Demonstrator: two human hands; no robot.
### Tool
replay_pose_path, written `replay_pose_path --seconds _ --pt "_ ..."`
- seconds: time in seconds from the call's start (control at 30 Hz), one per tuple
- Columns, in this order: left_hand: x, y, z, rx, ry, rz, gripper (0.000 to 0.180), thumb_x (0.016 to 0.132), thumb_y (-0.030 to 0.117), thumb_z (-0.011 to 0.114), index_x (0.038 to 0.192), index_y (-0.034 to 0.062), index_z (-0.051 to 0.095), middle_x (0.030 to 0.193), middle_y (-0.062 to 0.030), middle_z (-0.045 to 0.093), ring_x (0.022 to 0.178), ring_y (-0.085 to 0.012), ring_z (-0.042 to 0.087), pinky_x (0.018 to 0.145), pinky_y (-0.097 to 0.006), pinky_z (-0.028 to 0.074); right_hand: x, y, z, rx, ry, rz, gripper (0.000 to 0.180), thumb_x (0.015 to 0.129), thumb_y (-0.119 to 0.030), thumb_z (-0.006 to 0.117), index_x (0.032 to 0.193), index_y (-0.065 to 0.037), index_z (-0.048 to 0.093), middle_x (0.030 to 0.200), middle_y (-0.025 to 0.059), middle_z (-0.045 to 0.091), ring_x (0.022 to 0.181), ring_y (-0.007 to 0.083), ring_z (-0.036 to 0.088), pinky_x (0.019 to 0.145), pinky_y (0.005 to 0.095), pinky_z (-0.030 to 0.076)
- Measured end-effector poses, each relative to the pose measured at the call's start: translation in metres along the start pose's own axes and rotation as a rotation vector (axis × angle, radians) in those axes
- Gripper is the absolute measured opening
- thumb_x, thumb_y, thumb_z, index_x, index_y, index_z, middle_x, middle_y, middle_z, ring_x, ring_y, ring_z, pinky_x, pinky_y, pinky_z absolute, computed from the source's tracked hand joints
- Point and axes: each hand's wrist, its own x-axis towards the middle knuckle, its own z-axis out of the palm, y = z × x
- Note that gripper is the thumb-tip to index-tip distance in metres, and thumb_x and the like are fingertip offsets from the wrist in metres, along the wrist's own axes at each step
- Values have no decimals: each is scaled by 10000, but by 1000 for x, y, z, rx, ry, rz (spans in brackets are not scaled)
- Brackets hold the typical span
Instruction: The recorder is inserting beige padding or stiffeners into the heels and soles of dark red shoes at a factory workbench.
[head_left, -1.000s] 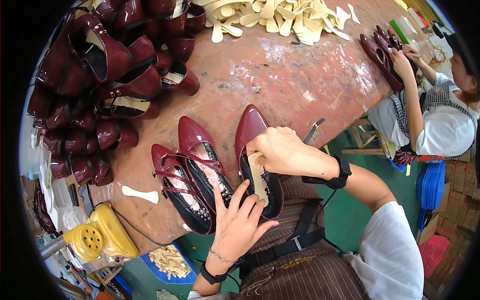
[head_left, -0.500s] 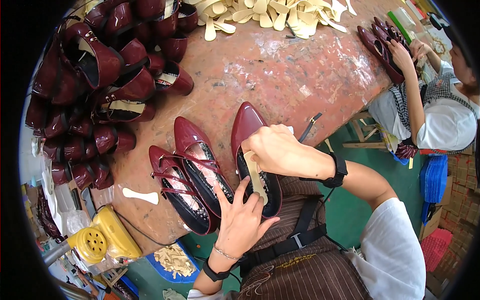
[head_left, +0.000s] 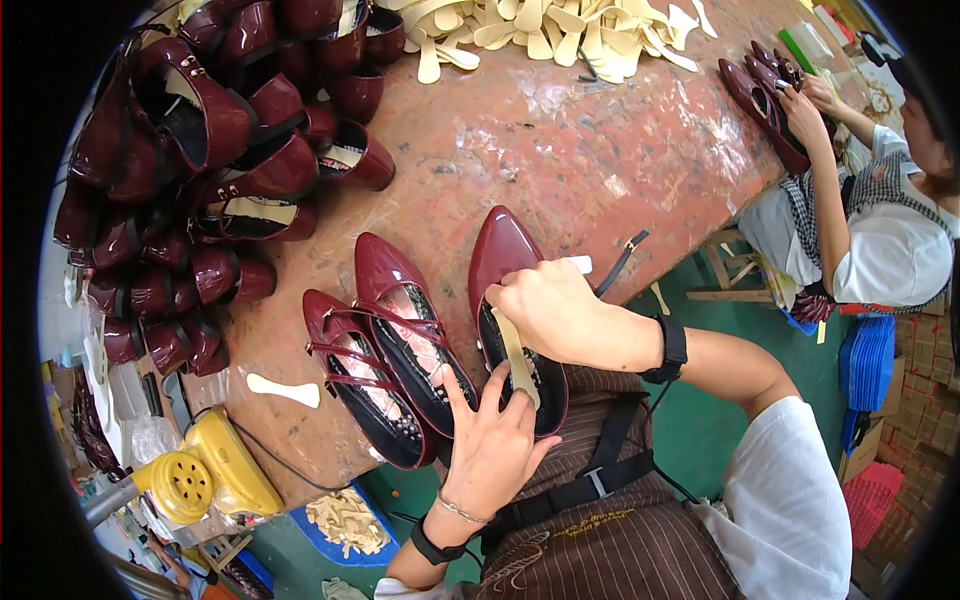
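A burgundy patent shoe [head_left: 503, 240] with a pointed toe lies on the bench edge before me, a cream shoe-shaped pad [head_left: 515, 345] inside it. My right hand [head_left: 555, 312] is a closed fist over the opening of this shoe; a white end of something sticks out beyond the fist, its rest hidden. With fingers spread, my left hand [head_left: 492, 440] reaches over the heel end; some fingertips touch the pad and inner edge, and the forefinger lies at a second strapped shoe [head_left: 385, 262]. A third strapped shoe [head_left: 325, 310] rests left of that, with a pink patterned lining.
Burgundy shoes [head_left: 270, 165] are piled at the far left. Many cream pads [head_left: 560, 25] are heaped at the back, and a single pad [head_left: 285, 389] lies left of the shoes. A yellow lamp-like device [head_left: 215, 470] stands at the left edge. At right, a co-worker [head_left: 900, 235] handles shoes.
My right fist has shifted slightly right and down over the shoe, and more of the white end shows. The left hand has stayed nearly in place, spread at the heel.
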Motion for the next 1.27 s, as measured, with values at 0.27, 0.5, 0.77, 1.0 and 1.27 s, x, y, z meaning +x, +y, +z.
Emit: replay_pose_path --seconds 0.27,0.5,0.77,1.0,1.27 --pt "-7 12 7 113 -106 -41 458 776 315 767 1065 -33 693 1148 -107 567 1311 -337 431 1114 -765 134 -3 -20 7 -230 134 28 146 746 -146 654 857 -62 613 745 85 656 690 254 705 585 371 544" --pt "-5 15 11 187 -111 -23 387 765 301 778 983 -14 724 1123 -124 590 1319 -348 436 1113 -771 126 -20 -23 20 -305 171 -113 205 717 -174 663 855 -23 665 700 69 614 621 199 655 578 320 502" --pt "-6 22 -1 105 58 -55 323 795 207 721 1040 -3 715 1213 -166 605 1298 -335 464 1135 -740 162 -6 27 -64 -54 121 62 115 802 -149 645 884 -125 722 723 118 685 620 298 684 535 436 538" --pt "0 12 -2 17 188 -130 206 798 174 721 959 45 725 1024 -103 640 1244 -308 512 1111 -669 247 11 215 -114 -7 734 764 166 815 -133 642 909 -90 771 746 161 712 709 326 713 635 418 544" --pt "-4 -15 12 -31 1 -93 264 720 266 797 964 167 777 1151 -146 605 1342 -331 416 1145 -723 150 32 326 -111 -18 565 883 558 751 -54 633 1308 -86 638 1339 256 587 1200 371 605 987 448 492"
